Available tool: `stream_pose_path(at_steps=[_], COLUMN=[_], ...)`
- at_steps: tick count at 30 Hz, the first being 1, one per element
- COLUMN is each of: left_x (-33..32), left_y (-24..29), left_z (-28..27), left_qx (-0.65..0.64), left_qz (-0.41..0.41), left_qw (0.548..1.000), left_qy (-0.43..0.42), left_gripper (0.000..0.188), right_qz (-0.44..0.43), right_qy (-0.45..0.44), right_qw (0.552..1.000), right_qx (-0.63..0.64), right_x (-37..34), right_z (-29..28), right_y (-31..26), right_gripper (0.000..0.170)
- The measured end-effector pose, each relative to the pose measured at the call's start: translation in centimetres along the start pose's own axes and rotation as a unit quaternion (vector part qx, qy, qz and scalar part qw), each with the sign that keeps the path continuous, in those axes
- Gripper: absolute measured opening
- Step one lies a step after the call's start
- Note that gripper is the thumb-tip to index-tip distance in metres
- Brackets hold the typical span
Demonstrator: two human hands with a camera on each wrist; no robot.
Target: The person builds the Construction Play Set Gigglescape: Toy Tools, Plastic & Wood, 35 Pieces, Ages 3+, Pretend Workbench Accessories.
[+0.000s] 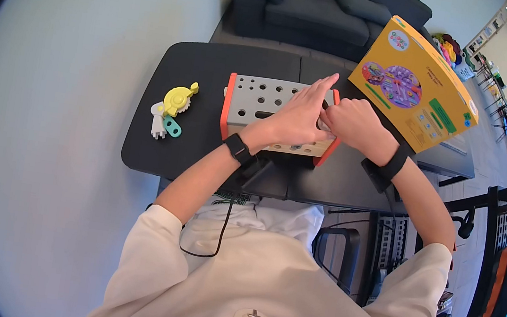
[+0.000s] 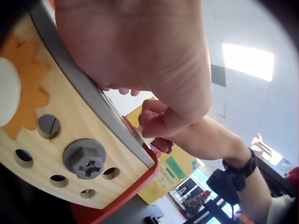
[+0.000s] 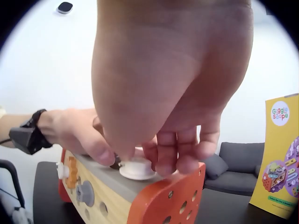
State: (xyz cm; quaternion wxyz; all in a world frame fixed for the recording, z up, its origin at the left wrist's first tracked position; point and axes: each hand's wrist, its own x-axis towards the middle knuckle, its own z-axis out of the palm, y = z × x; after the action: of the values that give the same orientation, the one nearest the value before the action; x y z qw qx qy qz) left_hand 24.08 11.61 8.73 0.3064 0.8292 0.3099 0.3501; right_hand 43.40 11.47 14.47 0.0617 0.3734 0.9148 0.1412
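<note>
A toy workbench (image 1: 245, 99) with a grey holed top, wooden sides and red-orange ends stands on the black table. My left hand (image 1: 298, 119) lies over its top with the fingers stretched away from me, thumb toward the right end. At that end, my right hand (image 1: 358, 126) has its fingers curled down and pinches a white round piece (image 3: 137, 169) on the grey top. The left thumb (image 3: 99, 151) is close beside the piece. On the near wooden side are a grey bolt (image 2: 85, 158) and an orange gear (image 2: 23, 88).
Left of the workbench lie a yellow toy piece (image 1: 177, 101), a grey toy piece (image 1: 158, 120) and a teal holed strip (image 1: 172, 127). A large yellow box (image 1: 406, 83) stands at the back right of the table (image 1: 182, 64). Behind is a dark sofa (image 1: 312, 21).
</note>
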Motion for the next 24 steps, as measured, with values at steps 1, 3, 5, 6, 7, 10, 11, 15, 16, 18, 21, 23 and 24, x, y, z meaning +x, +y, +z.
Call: stream_pose_path(at_steps=[1, 3, 5, 6, 7, 10, 11, 15, 16, 18, 21, 23, 24], left_x=[0.0, 0.2, 0.1, 0.2, 0.2, 0.2, 0.3, 0.1, 0.2, 0.1, 0.1, 0.2, 0.1], left_y=[0.1, 0.0, 0.0, -0.2, -0.4, -0.8, -0.8, -0.6, -0.6, -0.7, -1.2, -0.7, -0.4], left_z=[0.3, 0.4, 0.1, -0.2, -0.5, -0.5, -0.5, -0.3, -0.3, -0.2, 0.0, -0.2, -0.2], left_qx=[0.035, 0.050, 0.066, 0.015, -0.037, -0.064, -0.063, -0.049, -0.043, -0.051, -0.060, -0.059, -0.047], left_qz=[0.016, 0.010, 0.002, -0.004, -0.011, -0.010, -0.008, -0.014, -0.017, -0.013, -0.007, -0.004, -0.023], left_qw=[0.999, 0.999, 0.998, 1.000, 0.999, 0.998, 0.998, 0.999, 0.999, 0.999, 0.998, 0.998, 0.999], left_qy=[0.022, 0.018, 0.015, -0.006, -0.027, -0.010, -0.010, -0.010, -0.005, 0.005, 0.018, 0.021, 0.004], left_gripper=[0.106, 0.105, 0.104, 0.105, 0.105, 0.106, 0.106, 0.106, 0.106, 0.105, 0.103, 0.101, 0.102], right_qz=[0.027, 0.054, 0.044, 0.043, 0.015, -0.016, -0.020, 0.054, 0.070, 0.085, 0.047, 0.029, 0.027], right_qy=[0.005, 0.011, 0.057, 0.057, 0.102, 0.130, 0.118, -0.071, -0.094, -0.116, -0.002, 0.015, 0.016], right_qw=[0.999, 0.998, 0.997, 0.997, 0.988, 0.975, 0.980, 0.994, 0.992, 0.988, 0.991, 0.989, 0.990], right_qx=[-0.018, -0.036, 0.036, 0.035, 0.113, 0.177, 0.162, 0.061, 0.056, 0.050, 0.122, 0.141, 0.140], right_x=[-0.1, -0.2, -0.8, -1.1, -1.4, -1.7, -1.4, -0.3, -0.3, -0.5, -1.6, -1.8, -1.9], right_z=[-0.1, -0.3, -0.5, -0.4, -0.2, 0.1, -0.1, -1.6, -1.4, -1.3, -1.5, -1.0, -0.7], right_y=[-0.3, -0.3, 0.2, 0.3, 0.3, -0.1, -0.1, -0.5, -0.4, -0.4, -0.7, -0.9, -0.9], right_gripper=[0.046, 0.051, 0.047, 0.047, 0.047, 0.043, 0.040, 0.035, 0.035, 0.035, 0.036, 0.025, 0.025])
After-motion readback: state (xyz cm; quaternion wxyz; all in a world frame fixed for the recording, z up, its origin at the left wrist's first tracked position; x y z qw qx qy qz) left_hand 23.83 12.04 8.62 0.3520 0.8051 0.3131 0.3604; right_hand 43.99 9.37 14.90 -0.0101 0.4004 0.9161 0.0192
